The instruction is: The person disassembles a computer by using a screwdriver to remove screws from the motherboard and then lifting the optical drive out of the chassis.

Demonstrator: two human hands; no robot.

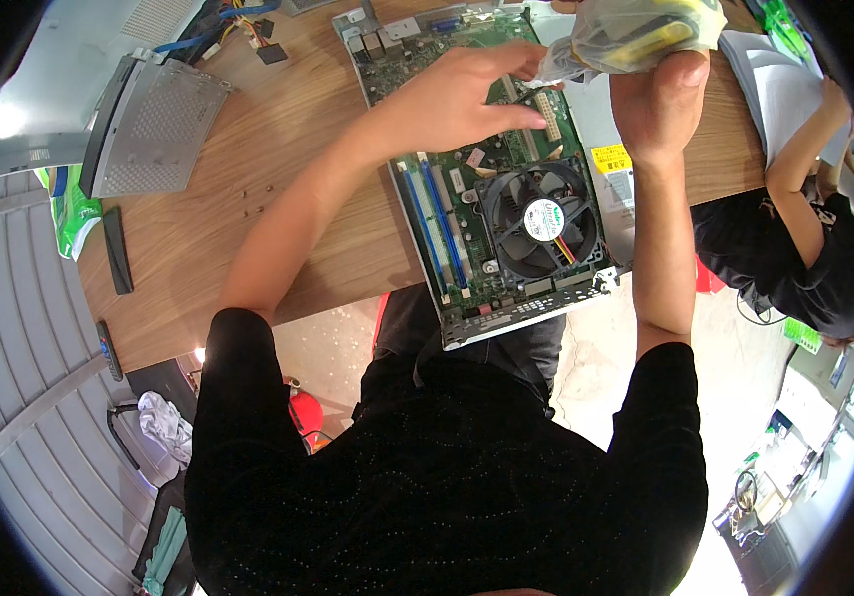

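My right hand (pixel 660 109) grips a clear plastic bag (pixel 635 38) with yellow and dark things inside, their kind not plain. My left hand (pixel 462 94) reaches over a green computer motherboard (pixel 471 164), thumb and fingers apart. Its fingertips come up to the bag's edge; whether they touch it I cannot tell. The motherboard sits in a metal chassis tray (pixel 506 323) that juts past the table's near edge. A black cooling fan (pixel 543 221) is mounted on the board, beside blue and white memory slots (pixel 434 223).
On the wooden table (pixel 298 109), a perforated metal drive cage (pixel 158 124) stands at the left, with loose cables (pixel 248 25) behind it. Several screws (pixel 260 209) lie mid-table. At the right, a person in black (pixel 794 248) reaches over white sheets (pixel 760 84).
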